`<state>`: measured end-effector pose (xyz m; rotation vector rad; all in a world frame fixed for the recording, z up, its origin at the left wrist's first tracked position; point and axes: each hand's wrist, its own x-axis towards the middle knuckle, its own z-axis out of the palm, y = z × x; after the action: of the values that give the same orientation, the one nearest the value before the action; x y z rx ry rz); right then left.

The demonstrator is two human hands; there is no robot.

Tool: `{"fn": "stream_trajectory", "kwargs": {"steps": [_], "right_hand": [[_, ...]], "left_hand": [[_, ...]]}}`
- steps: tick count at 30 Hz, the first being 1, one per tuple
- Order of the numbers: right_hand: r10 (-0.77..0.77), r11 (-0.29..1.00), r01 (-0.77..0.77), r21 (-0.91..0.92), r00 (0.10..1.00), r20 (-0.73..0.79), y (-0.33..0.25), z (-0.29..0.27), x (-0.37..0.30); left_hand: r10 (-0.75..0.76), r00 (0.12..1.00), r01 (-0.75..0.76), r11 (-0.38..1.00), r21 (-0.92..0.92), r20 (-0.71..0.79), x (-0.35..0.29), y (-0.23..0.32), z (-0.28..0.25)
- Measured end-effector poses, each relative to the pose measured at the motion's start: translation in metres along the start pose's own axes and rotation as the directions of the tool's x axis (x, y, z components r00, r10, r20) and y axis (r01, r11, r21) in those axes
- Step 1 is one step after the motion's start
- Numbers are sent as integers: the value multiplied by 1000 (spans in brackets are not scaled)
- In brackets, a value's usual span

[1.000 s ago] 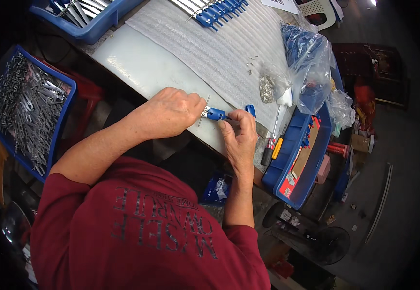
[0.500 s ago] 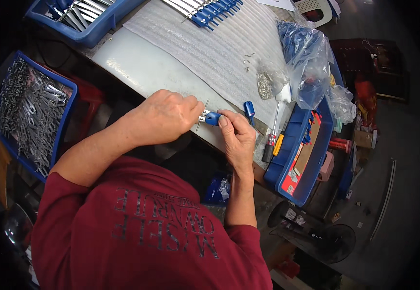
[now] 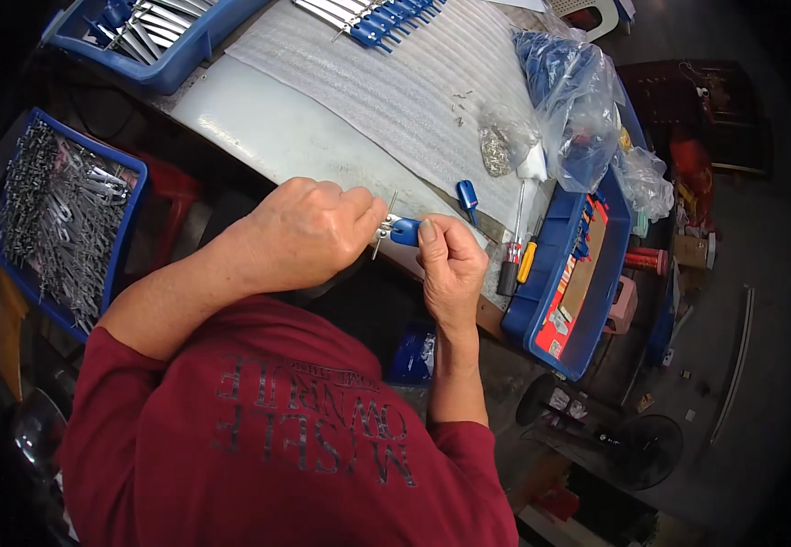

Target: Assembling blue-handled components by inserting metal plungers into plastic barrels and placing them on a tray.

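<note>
Holding one small tool [image 3: 399,229] together, both hands sit just over the near edge of the surface [image 3: 268,128]. Left hand [image 3: 309,232] grips its metal end. Right hand [image 3: 450,264] pinches its blue handle. It lies sideways, handle pointing right.

1. On my far right I see a large clear plastic bag [image 3: 576,100] bulging with blue parts; it stands on the bench [image 3: 268,128] at its right end.
2. Just left of it lies a small clear bag [image 3: 498,146] holding a grey heap of tiny metal pieces, resting on the white foam sheet [image 3: 414,82].
3. A crumpled clear bag [image 3: 643,187], mostly empty, hangs off the right side of the big one.
4. Inside the blue tray [image 3: 541,319] at the bench's right edge lies a flat red card package [image 3: 567,305] with small pale labels near its lower end.
5. A sheet of white paper [image 3: 523,4] shows at the top edge, mostly cut off.
</note>
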<state>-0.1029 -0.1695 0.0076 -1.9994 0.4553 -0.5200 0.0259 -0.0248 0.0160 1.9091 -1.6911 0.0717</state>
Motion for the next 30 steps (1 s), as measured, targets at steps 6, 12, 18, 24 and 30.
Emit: {"fn": "stream_trajectory", "kwargs": {"steps": [6,12,18,24,30], "right_hand": [[343,869,-353,347,935,94,-6,-1,-2],[194,960,-211,184,975,108,-9,-3,-3],[74,996,-73,56,997,-8,-4,-2,-6],[319,845,-331,420,942,101,-10,-2,-6],[285,875,-304,377,953,107,-4,-2,-7]], "left_hand": [[-1,1000,1,999,35,-10,-1,-3,2],[41,998,-39,998,-44,40,-1,-10,1],[64,998,-64,998,29,-22,0,2,-4],[54,996,-47,994,95,-68,0,1,0],[41,999,-40,998,40,-1,-2,-3,3]]}}
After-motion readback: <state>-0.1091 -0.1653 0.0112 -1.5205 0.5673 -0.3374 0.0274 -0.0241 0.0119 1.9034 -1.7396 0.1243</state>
